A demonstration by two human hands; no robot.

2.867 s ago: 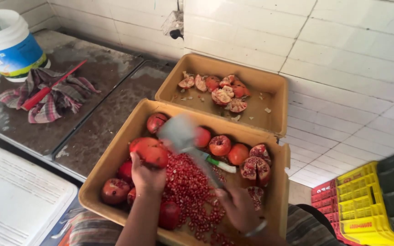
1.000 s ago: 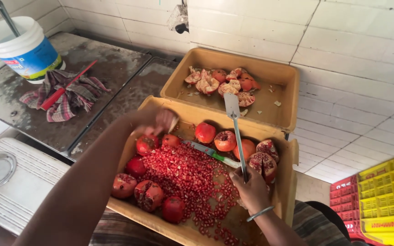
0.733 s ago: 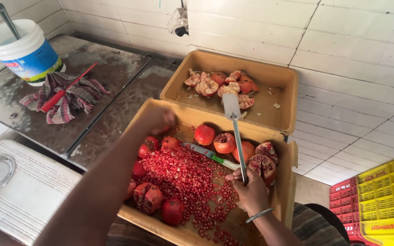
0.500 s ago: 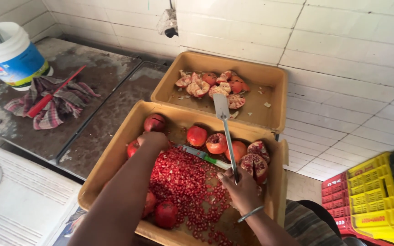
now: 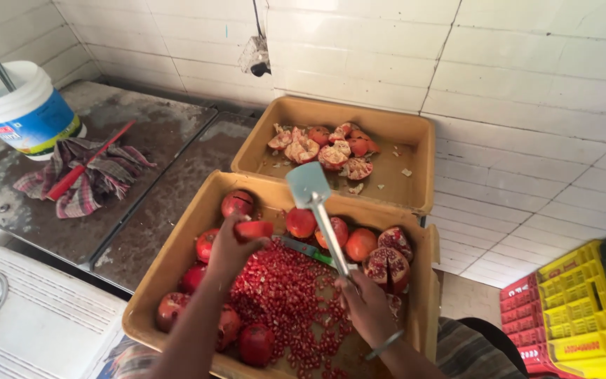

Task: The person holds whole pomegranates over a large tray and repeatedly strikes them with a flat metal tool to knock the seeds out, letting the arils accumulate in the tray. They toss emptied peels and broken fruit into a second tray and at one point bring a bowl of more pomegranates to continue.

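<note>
Head view: near tray (image 5: 177,277) heaped with red seeds (image 5: 285,302); left hand (image 5: 229,249) clasped around pomegranate piece (image 5: 252,229), right hand (image 5: 366,305) closed on spatula (image 5: 317,210).

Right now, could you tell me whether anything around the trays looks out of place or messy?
A crumpled checked cloth lies on the wet metal counter with a red-handled tool on it. In the near tray, a green-handled knife lies half-buried beside the loose seeds.

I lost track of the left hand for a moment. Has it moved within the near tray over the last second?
Yes. The left hand, holding a pomegranate piece, drew back from the near tray's far rim to its seed pile.
</note>
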